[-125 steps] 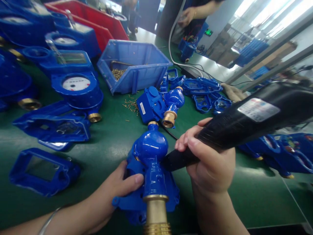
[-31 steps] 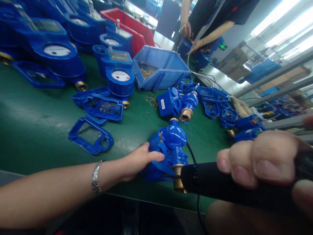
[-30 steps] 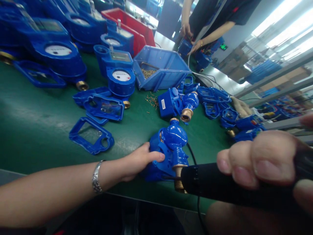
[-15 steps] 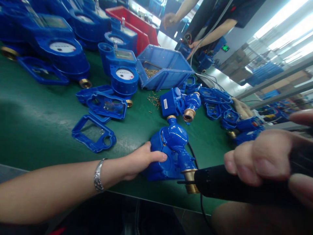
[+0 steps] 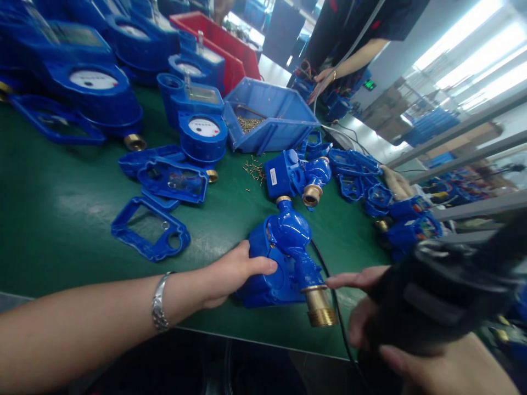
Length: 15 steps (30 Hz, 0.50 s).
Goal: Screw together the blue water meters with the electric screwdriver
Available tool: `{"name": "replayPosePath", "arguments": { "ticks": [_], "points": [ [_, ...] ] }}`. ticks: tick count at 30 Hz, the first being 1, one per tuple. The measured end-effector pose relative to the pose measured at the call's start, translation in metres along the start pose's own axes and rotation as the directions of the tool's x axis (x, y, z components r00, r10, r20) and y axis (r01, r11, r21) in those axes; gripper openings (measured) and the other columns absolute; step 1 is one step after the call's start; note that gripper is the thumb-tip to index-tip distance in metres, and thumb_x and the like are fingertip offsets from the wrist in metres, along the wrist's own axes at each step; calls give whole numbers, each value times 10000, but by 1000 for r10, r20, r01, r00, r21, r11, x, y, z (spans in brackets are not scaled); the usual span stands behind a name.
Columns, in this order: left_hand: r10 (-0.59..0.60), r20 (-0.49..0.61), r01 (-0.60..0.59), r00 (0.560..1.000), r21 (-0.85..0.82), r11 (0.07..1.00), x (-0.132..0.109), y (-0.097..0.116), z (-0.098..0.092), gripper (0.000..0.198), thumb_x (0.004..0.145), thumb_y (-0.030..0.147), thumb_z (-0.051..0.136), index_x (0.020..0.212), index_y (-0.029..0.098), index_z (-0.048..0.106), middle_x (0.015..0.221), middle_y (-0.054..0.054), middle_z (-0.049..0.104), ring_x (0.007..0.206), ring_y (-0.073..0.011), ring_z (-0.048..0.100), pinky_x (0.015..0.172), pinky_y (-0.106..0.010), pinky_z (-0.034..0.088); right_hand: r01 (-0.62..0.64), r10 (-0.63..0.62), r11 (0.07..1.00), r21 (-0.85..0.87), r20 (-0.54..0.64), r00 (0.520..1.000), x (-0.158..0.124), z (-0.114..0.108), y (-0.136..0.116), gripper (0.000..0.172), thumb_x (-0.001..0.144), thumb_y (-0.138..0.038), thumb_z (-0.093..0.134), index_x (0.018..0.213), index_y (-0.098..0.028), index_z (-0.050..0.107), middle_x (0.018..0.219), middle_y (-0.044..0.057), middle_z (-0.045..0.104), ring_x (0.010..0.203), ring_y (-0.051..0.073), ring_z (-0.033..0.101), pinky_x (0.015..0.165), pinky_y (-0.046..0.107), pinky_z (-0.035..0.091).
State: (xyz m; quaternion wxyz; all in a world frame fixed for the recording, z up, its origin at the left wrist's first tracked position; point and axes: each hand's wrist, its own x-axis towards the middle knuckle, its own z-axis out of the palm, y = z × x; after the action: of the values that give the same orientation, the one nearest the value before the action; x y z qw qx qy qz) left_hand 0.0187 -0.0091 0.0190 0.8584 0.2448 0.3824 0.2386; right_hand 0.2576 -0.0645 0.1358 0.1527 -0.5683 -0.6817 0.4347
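My left hand (image 5: 233,271), with a silver bracelet at the wrist, grips a blue water meter (image 5: 291,230) lying face down near the table's front edge. Its thumb presses on the meter's back, while the other fingers are hidden beneath. A threaded brass end (image 5: 321,310) points toward me. Held in my right hand (image 5: 364,315) is a black electric screwdriver (image 5: 432,302), raised and blurred, its tip out of sight. The right index finger reaches out beside the brass end; I cannot tell whether it touches. Another meter (image 5: 284,173) lies just behind.
Blue cover frames (image 5: 158,252) lie on the green table at left, near upright meters (image 5: 203,129). A blue bin (image 5: 284,131) holds small brass screws, with loose screws (image 5: 255,171) before it. Behind stands a red bin (image 5: 242,55). A co-worker's hand (image 5: 325,82) works across the table. A black cord (image 5: 335,299) runs by the meter.
The screwdriver has swung up and turned away from the meter, its bit no longer beside the brass end. My right index finger now extends toward the meter. My left hand keeps its grip.
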Motion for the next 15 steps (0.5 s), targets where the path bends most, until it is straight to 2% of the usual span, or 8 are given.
{"name": "replayPosePath", "arguments": {
  "ticks": [1,3,5,8,12,15],
  "points": [
    [5,13,-5,1000,-5,1000,0,0,0,600,615,301,685,1150,135,470,1180,-156,599,1053,-294,565,903,-435,429,48,-47,999,-6,36,998,3,9,-2,502,712,-158,605,1166,-319,461,1048,61,652,899,247,653,719,355,559],
    [20,33,-20,999,-6,1000,0,-1,0,591,619,298,684,1152,145,479,1190,-153,598,1054,-299,569,898,-443,434,140,-142,990,27,79,987,6,23,0,565,676,-68,579,1167,-324,470,1205,58,577,1156,284,527,885,419,501],
    [37,43,-37,998,1,999,0,-2,-1,577,628,294,682,1152,148,491,1194,-150,600,1061,-300,570,908,-446,432,184,-194,976,117,80,978,8,33,4,547,673,-63,572,1152,-316,492,1228,52,556,1214,283,475,946,427,459],
    [50,57,-51,997,3,999,-1,-2,-1,557,650,295,673,1158,144,498,1166,-148,618,1067,-305,571,916,-453,429,229,-251,939,256,57,966,13,41,7,403,697,-128,570,1063,-294,537,1059,44,622,1054,241,588,902,383,482],
    [30,51,-29,998,-16,999,0,-2,-3,624,640,299,691,1195,120,469,1190,-176,602,1087,-318,564,930,-465,424,293,-326,923,250,100,940,21,35,9,399,655,-134,586,1026,-275,539,921,42,643,873,224,632,857,405,487],
    [-4,68,6,998,-40,999,1,-1,-3,643,640,286,701,1214,125,459,1195,-173,603,1092,-312,567,948,-463,415,297,-321,924,242,65,945,23,27,13,358,654,-110,590,979,-257,548,866,52,638,807,218,627,768,380,515]
  ]
}}
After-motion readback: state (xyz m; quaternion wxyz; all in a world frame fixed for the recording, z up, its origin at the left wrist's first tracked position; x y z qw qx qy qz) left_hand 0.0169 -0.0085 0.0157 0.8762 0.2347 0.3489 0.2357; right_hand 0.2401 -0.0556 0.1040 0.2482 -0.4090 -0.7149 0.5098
